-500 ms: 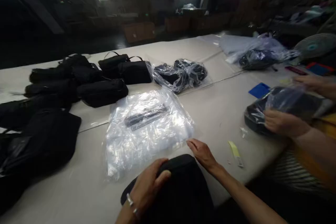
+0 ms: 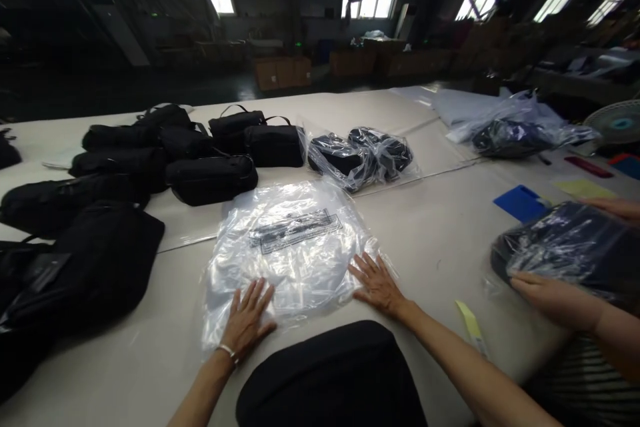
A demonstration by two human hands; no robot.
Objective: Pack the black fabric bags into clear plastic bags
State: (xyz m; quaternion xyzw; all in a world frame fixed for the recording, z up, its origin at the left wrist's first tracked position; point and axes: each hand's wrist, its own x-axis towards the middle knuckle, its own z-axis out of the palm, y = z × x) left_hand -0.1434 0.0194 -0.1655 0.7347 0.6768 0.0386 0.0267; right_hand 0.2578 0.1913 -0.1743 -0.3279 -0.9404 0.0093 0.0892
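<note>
Left hand (image 2: 247, 321) and right hand (image 2: 377, 285) are both flat, fingers spread, palms down, pinching nothing. They're on the near edge of the clear plastic bags (image 2: 300, 273), mid-frame. That film looks slick and clingy, so I'd guess uneven pressure could skew the pile or lift several at once. The black bag (image 2: 325, 373), bottom centre, has no hand on it; a forearm could nudge it. Yellow strip (image 2: 471, 328), lower right, might snag the right sleeve-less arm.
</note>
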